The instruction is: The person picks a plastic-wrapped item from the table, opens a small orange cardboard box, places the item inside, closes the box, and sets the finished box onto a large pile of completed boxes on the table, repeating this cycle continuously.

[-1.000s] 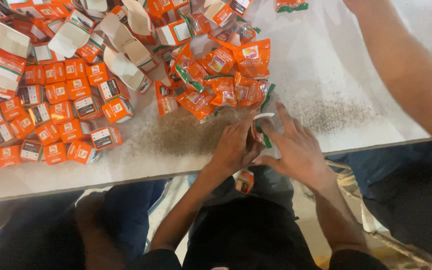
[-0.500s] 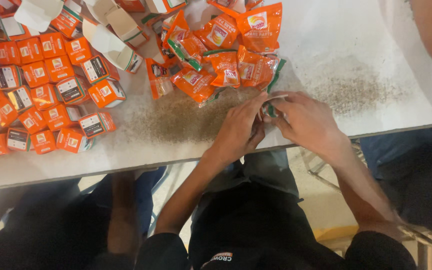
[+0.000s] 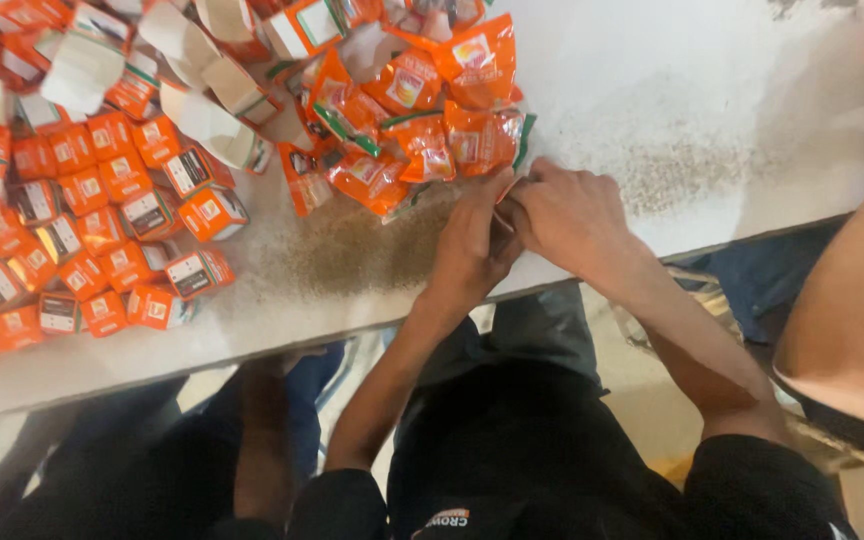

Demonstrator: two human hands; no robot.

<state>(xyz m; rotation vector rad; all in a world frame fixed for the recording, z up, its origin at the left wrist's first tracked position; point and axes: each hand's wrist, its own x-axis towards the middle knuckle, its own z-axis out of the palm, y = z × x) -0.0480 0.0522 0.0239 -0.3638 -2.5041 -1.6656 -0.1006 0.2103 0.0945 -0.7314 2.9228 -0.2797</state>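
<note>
My left hand (image 3: 472,245) and my right hand (image 3: 567,215) meet at the front edge of the white table (image 3: 652,80), fingers pinched together on an orange sachet (image 3: 510,180) at the rim of a heap. The heap of orange sachets (image 3: 412,120) lies just beyond my fingers. What lies between my fingertips is mostly hidden by the hands.
Rows of small orange boxes (image 3: 102,240) fill the table's left. Flat unfolded white-and-orange cartons (image 3: 202,110) lie behind them. Brown powder dusts the tabletop (image 3: 352,260). Another person's arm (image 3: 852,300) reaches in at the right. Legs show under the table.
The view has shifted, so the table contents sit lower and further right. My hands stay pressed together on the sachet at the table's edge.
</note>
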